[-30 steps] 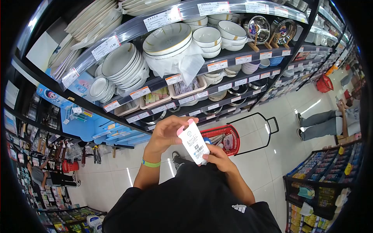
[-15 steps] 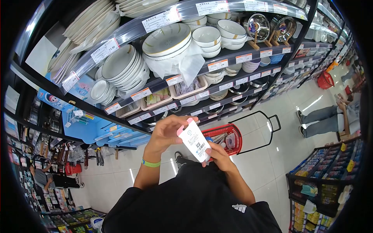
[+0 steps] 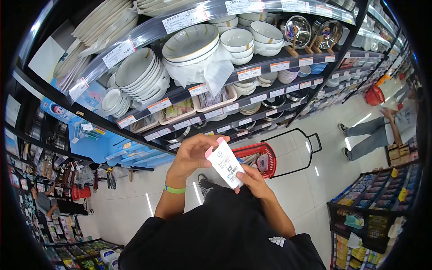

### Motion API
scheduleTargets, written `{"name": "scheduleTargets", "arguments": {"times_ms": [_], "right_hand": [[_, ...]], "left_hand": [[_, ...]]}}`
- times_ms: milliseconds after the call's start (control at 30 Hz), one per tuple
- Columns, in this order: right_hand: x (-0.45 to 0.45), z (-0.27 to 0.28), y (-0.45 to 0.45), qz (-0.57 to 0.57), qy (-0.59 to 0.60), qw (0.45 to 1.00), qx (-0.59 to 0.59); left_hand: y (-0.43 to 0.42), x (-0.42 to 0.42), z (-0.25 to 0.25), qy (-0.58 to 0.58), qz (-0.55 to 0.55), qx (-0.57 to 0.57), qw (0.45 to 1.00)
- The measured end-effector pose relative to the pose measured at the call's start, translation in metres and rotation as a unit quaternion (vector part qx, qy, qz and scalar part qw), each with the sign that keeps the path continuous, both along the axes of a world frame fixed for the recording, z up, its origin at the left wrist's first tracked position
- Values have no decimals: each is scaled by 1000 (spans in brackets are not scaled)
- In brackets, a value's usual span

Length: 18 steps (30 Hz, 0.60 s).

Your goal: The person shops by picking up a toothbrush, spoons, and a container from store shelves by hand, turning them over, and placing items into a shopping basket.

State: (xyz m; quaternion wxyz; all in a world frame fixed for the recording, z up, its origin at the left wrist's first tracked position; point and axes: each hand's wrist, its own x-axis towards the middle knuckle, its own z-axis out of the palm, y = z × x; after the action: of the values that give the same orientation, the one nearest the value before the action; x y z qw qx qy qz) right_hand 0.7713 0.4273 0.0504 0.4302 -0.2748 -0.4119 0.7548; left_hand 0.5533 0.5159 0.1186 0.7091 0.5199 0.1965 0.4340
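- Hanging just past the black shirt front point(image 3: 211, 229), the left hand point(image 3: 191, 155) and right hand point(image 3: 253, 181) have clear air out to both sides, so elbow room looks decent
- Tightest edge is the shirt itself, right by the bottom end of the white-and-pink packet point(image 3: 223, 164), and I can't tell from this angle if they touch
- Shelf edges run above the left hand in view, though how deep that gap goes is hard to judge
- Packet sits between the two hands, tilted with its top leaning left, printed side up toward the wearer
- Left fingers are curled round the pink upper end, thumb by the left edge, lime wristband point(image 3: 175, 190) below on that arm
- Right hand is pinching the lower right side, one digit over the printed face, the rest mostly hidden
- Below that it's pale shiny tile floor point(image 3: 297, 193), plus a red basket point(image 3: 273, 161) with stuff in it and a long black handle point(image 3: 310, 164) angled right
- Past that, shelves of white bowls point(image 3: 237, 40) and stacked plates point(image 3: 135, 67), price tags point(image 3: 248, 74) all along the edges
- Off right, a display rack point(image 3: 335, 216) and a person in jeans point(image 3: 366, 139), then another red basket point(image 3: 374, 96) farther down the aisle
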Motion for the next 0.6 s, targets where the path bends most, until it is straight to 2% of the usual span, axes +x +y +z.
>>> {"name": "scheduleTargets", "arguments": {"times_ms": [333, 600], "right_hand": [[-1, -4, 0, -20, -5, 1000, 6], [-7, 5, 4, 8, 15, 1000, -6]], "left_hand": [[3, 1, -3, -8, -26, 11, 1000], [9, -8, 3, 11, -23, 18, 1000]]}}
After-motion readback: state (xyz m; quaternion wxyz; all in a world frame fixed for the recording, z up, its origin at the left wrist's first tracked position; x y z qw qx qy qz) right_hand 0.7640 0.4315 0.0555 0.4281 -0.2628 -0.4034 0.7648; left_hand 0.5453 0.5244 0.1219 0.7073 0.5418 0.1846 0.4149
